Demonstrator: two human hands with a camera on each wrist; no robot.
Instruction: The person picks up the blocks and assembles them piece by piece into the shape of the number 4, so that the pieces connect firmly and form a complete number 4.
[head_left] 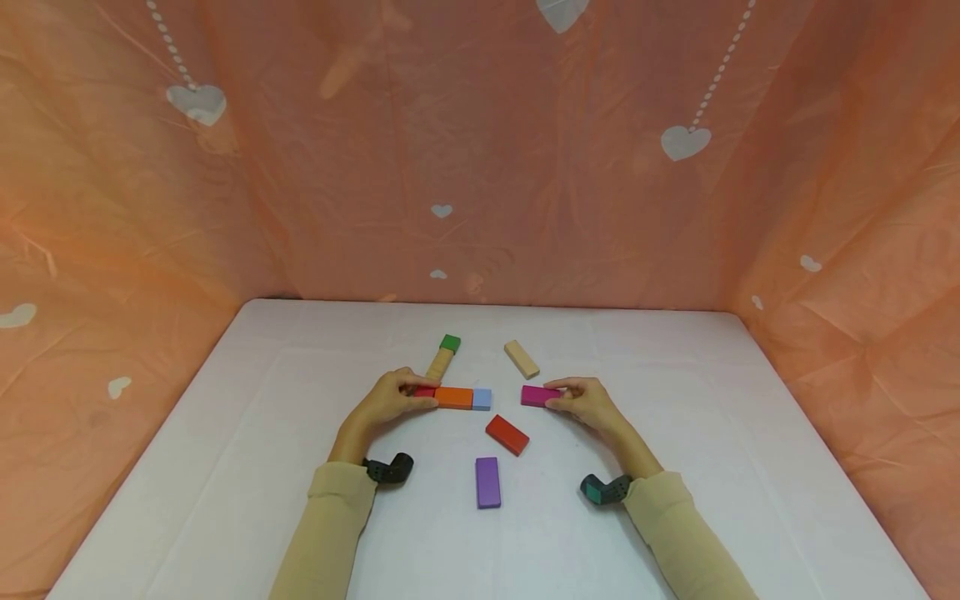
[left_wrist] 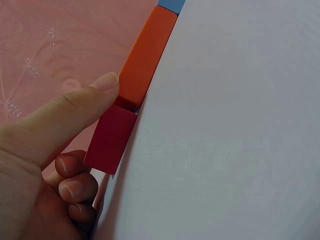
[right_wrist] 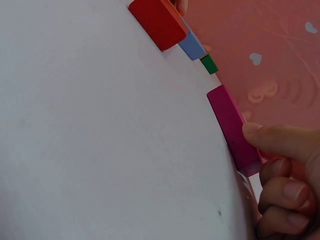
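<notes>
My left hand [head_left: 392,395] grips a crimson block [left_wrist: 112,139] at the left end of a row, its thumb lying by the joint with an orange block [head_left: 454,398]. A small light-blue block [head_left: 482,400] sits against the orange one's right end. Across a gap to the right, a magenta block [head_left: 535,396] lies flat, its right end pinched between the thumb and fingers of my right hand [head_left: 592,404]. In the right wrist view the thumb rests on the side of this magenta block [right_wrist: 231,127].
Behind the left hand, a plain wooden block [head_left: 439,364] meets a small green block [head_left: 450,342]. Another wooden block [head_left: 521,359] lies farther back. Nearer me are a red block [head_left: 507,435] and a purple block [head_left: 487,482]. An orange curtain [head_left: 480,167] surrounds the white table [head_left: 637,350].
</notes>
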